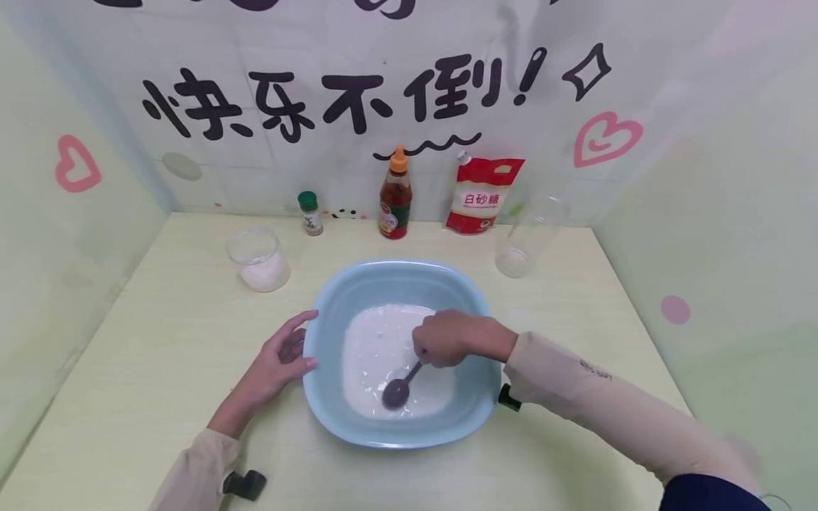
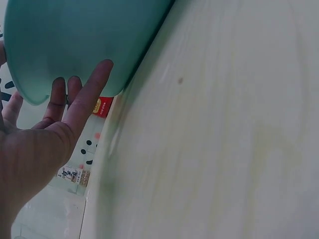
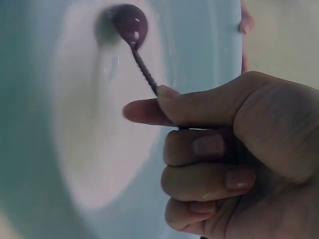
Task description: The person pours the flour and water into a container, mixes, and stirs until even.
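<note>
A light blue basin (image 1: 401, 438) on the table holds a pool of white liquid (image 1: 383, 341). My right hand (image 1: 447, 339) is over the basin, its fingers curled round the thin twisted handle of a dark spoon (image 1: 396, 394). In the right wrist view, the bowl of the spoon (image 3: 132, 24) overlaps the white liquid, and the thumb and forefinger pinch the handle. My left hand (image 1: 281, 362) is at the left side of the basin, thumb and forefinger touching it near the rim. From the left wrist, its fingers (image 2: 94, 87) show spread and fairly straight along the basin's outer wall.
Behind the basin stand a green-capped shaker (image 1: 311, 214), an orange-capped sauce bottle (image 1: 395, 202) and a red sugar pouch (image 1: 482, 197). A glass with white contents (image 1: 263, 266) is at the back left, a tall clear glass (image 1: 520, 245) at the back right. Walls close off the back and sides.
</note>
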Available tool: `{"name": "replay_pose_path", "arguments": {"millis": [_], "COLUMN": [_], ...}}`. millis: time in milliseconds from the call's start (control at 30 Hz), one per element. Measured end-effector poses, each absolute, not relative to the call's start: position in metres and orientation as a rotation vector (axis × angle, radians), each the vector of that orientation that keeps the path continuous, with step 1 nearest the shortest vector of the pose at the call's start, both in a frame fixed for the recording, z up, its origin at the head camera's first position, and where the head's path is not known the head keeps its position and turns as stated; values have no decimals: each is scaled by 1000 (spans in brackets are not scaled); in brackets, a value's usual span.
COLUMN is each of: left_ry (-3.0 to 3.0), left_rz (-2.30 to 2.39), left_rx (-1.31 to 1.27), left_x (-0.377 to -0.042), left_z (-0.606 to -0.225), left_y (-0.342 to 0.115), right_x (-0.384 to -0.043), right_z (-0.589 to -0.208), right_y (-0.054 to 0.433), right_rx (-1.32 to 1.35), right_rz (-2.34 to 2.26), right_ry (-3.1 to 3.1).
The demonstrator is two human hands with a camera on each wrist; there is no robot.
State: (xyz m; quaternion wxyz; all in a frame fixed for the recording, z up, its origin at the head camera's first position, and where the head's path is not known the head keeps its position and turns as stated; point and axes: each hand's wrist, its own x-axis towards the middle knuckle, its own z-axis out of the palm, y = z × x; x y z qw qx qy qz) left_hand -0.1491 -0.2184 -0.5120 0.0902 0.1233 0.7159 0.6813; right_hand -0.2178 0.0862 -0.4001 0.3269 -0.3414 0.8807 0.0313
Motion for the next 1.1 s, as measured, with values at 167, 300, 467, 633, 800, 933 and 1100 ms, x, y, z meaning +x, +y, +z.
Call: {"name": "replay_pose_path", "arguments": {"millis": [167,300,467,633,800,933,1100], "left_ry": [2117,2114,2105,2094,2083,2094,2087], "left_rz": [2030,2023,2023,2034,2037,2032,2045], "left_rx": [368,358,356,365,371,359,354], "left_x": [-148,-148,-148,-148,-149,-149,-148], "left_z": [-510,-509,-510,-511,-510,-510,-508], "left_y": [-218,-218,-218,-218,-216,-215,-216], "right_x": [-234,-253,-267,-268,-257,-243,-224], "right_z": [-387,-380,-383,-391,-399,-402,-401], "right_y": [111,118,105,77,59,50,46], "right_rx": [-744,-698,-763,-895,-977,-1016,-1121], "right_rz": [149,167,169,119,41,42,126], "right_ry": [2371,2503,2637,2645,2625,2611,2524]}}
